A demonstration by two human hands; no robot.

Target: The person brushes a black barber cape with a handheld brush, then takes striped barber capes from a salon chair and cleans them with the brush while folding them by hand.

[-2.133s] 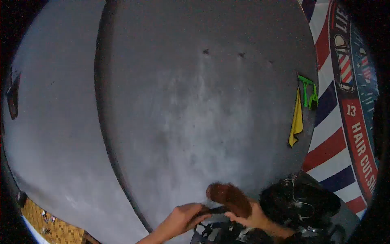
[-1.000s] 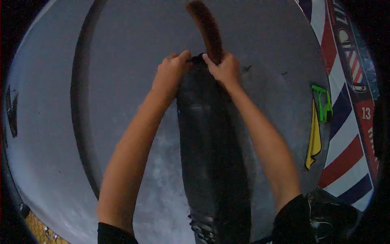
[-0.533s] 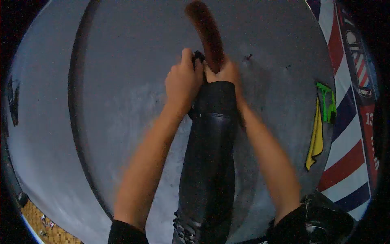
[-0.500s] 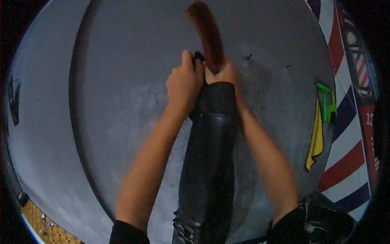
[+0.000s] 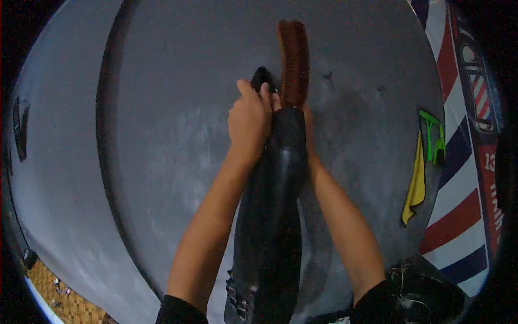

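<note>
A long black leather piece that looks like a tall boot (image 5: 272, 200) runs up the middle, with buckles low on its left side. My left hand (image 5: 251, 119) is closed at the left of its upper end, around a small black pointed piece (image 5: 262, 75); whether that piece belongs to the boot I cannot tell. My right hand (image 5: 308, 121) is mostly hidden behind the boot's upper end. A curved brush (image 5: 295, 62) with dark brown bristles stands up from that hand, its base hidden.
The grey surface (image 5: 178, 135) carries small dark marks beyond my hands. To the right lie a yellow cloth (image 5: 415, 183) and a green tool (image 5: 431, 135), beside a red, white and blue striped panel (image 5: 458, 216). A black bag-like object (image 5: 431, 289) sits at lower right.
The brush has swung from leaning left to nearly upright and sits lower. My right hand has slipped further behind the boot's upper end. More of the black pointed piece shows above my left hand.
</note>
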